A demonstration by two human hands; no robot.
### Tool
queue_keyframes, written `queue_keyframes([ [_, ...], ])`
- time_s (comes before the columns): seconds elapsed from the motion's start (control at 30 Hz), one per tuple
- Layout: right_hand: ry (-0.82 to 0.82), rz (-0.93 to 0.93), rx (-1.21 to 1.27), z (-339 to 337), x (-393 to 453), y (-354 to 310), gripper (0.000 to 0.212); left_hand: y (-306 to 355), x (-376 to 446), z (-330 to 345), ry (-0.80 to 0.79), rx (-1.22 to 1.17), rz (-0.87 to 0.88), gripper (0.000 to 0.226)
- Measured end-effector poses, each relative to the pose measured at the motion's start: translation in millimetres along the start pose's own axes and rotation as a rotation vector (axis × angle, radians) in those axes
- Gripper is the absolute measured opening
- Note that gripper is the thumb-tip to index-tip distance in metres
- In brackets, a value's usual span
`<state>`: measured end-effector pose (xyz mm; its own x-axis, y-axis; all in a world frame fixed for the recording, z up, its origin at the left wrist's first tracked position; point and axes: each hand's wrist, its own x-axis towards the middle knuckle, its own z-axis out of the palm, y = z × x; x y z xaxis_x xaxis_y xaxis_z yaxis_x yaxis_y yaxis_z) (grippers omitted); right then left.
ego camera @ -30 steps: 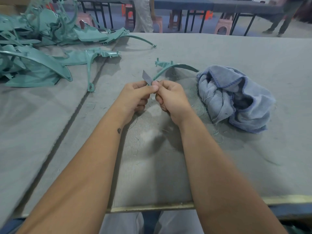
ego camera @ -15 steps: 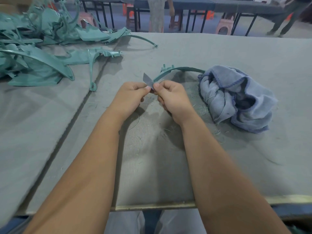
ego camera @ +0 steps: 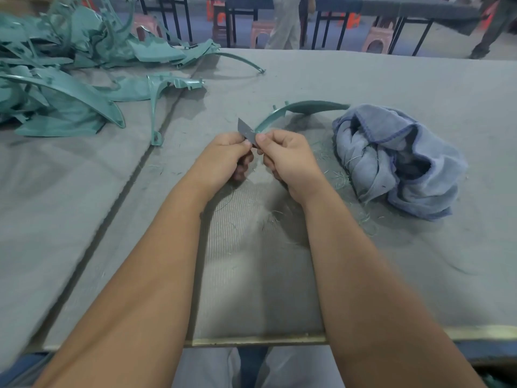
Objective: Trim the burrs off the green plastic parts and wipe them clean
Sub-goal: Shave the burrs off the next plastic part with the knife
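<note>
Grey table [ego camera: 391, 275], left hand [ego camera: 223, 156] pinching blade [ego camera: 246, 131]

So the curved green strip [ego camera: 296, 109] is thin and arched, near end pinched at the blade [ego camera: 246, 133], far end reaching the blue cloth [ego camera: 397, 161], which sits crumpled on the right. The blade is small, grey and tilted. A messy pile of green parts [ego camera: 64, 77] sits far left, with green shavings [ego camera: 330, 175] scattered by the cloth.

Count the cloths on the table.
1: a crumpled blue cloth lies on the grey table, right of the right hand. The green parts pile could hide others.
</note>
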<state>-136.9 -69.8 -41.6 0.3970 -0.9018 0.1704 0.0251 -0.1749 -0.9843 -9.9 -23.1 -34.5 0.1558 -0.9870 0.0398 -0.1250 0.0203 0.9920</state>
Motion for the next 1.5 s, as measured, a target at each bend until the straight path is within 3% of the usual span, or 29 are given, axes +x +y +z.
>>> queue_keyframes([
  [0.1,-0.031,0.02,0.014,-1.2,0.4,-2.3,0.034,1.1,4.2,1.0,0.028,-0.062,-0.075,0.046],
  [0.2,-0.081,0.029,0.029,-1.3,-0.9,-2.0,0.034,-0.7,1.7,0.2,-0.076,-0.175,0.013,0.023],
  [0.33,-0.023,0.018,-0.004,-0.1,1.6,1.7,0.032,-2.3,1.4,-2.0,-0.147,-0.232,0.021,0.003],
  [0.47,0.047,-0.001,-0.023,1.0,3.4,4.8,0.033,-1.5,1.5,-0.1,-0.092,-0.219,-0.006,0.026],
  [0.67,0.092,-0.023,0.002,1.3,3.6,6.3,0.034,-4.5,3.0,2.2,-0.012,-0.113,0.012,0.014],
  [1.03,0.261,0.019,0.063,-3.9,8.2,6.5,0.032,-3.7,3.8,-0.8,0.013,-0.053,0.002,0.022],
  [1.33,0.517,0.115,0.404,-9.1,12.8,1.0,0.035,-0.4,0.6,-14.1,0.044,0.028,-0.019,0.03],
  [1.5,0.458,0.13,0.217,-8.3,12.1,2.7,0.033,1.7,-2.3,-14.6,0.096,0.231,0.08,0.02],
])
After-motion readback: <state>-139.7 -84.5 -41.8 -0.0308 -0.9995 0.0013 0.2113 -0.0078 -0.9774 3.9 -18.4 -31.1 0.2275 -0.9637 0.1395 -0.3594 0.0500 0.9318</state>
